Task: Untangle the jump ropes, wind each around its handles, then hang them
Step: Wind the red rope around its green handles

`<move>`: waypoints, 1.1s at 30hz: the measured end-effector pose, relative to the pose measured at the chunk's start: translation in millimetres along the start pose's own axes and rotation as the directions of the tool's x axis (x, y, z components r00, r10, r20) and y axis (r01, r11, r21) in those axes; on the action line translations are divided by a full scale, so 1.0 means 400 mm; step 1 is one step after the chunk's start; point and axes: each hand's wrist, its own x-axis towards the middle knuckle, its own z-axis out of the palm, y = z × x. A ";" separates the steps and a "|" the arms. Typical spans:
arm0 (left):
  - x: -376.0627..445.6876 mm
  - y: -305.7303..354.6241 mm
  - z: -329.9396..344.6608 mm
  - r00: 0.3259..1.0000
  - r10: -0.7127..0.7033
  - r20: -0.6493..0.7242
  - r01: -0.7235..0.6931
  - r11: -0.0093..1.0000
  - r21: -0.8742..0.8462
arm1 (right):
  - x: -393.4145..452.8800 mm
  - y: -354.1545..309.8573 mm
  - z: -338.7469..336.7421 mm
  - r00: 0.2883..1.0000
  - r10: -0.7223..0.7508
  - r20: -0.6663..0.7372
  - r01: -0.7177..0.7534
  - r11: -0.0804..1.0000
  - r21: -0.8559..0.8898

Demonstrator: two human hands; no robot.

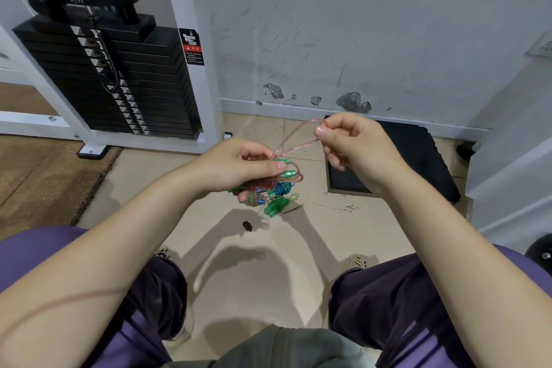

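Observation:
My left hand (239, 166) grips a pair of green jump-rope handles (287, 169) with clear pink rope coiled round them. A loose loop of that pink rope (291, 137) runs up and right to my right hand (351, 140), which pinches it between thumb and fingers. Below my left hand, on the tiled floor, lie other wound ropes: a blue bundle (281, 189), a green bundle (276, 207) and a smaller multicoloured one (254, 199), partly hidden by my fingers.
A black weight stack (113, 78) in a white frame stands at the left. A dark mat (418, 158) lies by the scuffed white wall (343, 39) on the right. A small dark object (247, 226) lies on the tiles. My knees and purple seat fill the foreground.

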 end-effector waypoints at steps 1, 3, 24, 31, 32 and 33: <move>0.000 -0.001 -0.001 1.000 -0.001 0.010 0.001 1.000 0.003 | -0.002 -0.001 -0.001 1.000 0.014 0.020 -0.016 0.997 0.080; 0.001 -0.005 0.002 0.999 -0.005 0.036 0.004 1.000 0.013 | -0.006 -0.002 0.006 0.994 0.040 0.097 -0.067 0.956 0.287; 0.008 -0.006 -0.007 1.000 0.011 0.004 -0.011 1.000 -0.009 | 0.000 0.010 0.013 0.998 0.001 0.059 -0.006 0.996 0.088; 0.008 -0.008 -0.015 0.998 0.016 -0.064 -0.017 0.999 -0.028 | -0.009 0.015 0.012 0.980 0.098 0.170 -0.072 0.986 -0.153; 0.008 -0.009 -0.015 0.997 0.014 -0.073 -0.016 0.999 -0.028 | -0.010 0.015 0.012 0.975 0.116 0.190 -0.083 0.981 -0.175; 0.009 -0.010 -0.015 0.996 0.012 -0.084 -0.014 1.000 -0.026 | -0.010 0.015 0.012 0.968 0.137 0.209 -0.093 0.974 -0.207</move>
